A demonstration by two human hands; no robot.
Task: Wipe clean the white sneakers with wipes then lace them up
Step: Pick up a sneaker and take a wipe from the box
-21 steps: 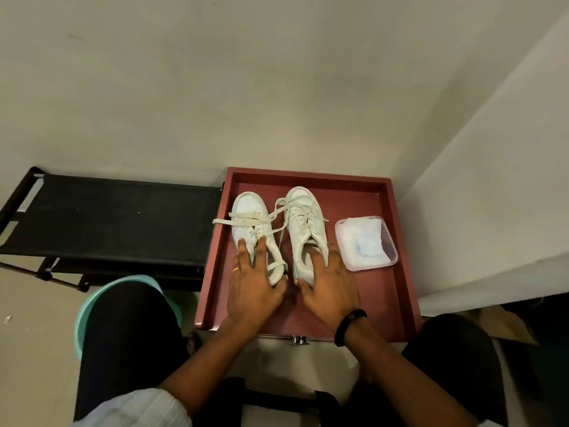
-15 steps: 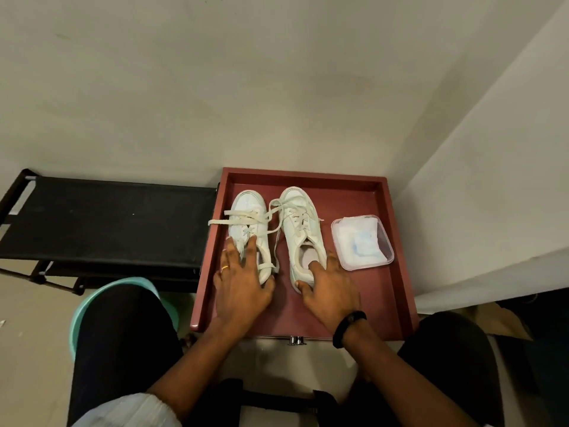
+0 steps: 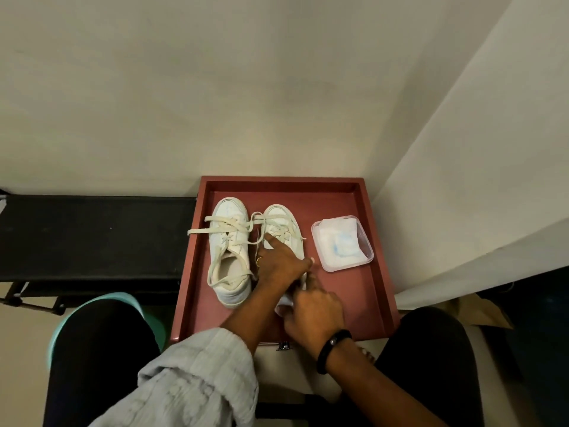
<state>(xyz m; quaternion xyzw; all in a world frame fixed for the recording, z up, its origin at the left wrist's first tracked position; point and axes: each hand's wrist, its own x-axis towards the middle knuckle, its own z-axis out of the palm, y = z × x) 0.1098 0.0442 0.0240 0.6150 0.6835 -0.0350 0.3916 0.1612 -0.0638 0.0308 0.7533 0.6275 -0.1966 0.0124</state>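
Note:
Two white sneakers with loose laces stand toes away from me in a dark red tray [image 3: 380, 272]. The left sneaker [image 3: 229, 251] stands free, one lace trailing over the tray's left rim. My left hand [image 3: 278, 261] reaches across and clasps the middle of the right sneaker [image 3: 281, 220], hiding most of it. My right hand [image 3: 312, 306] grips that sneaker's heel end, where a bit of white shows under the fingers. A clear plastic tub of white wipes [image 3: 341, 241] sits to the right of the sneakers.
A black bench [image 3: 92, 235] adjoins the tray on the left. A teal bin [image 3: 101, 306] stands by my left knee. Pale walls close in behind and on the right. Brown paper [image 3: 480, 312] lies on the floor at right.
My left hand left the left sneaker and crossed to the right sneaker. My right hand slid back to that sneaker's heel. The camera view shifted slightly.

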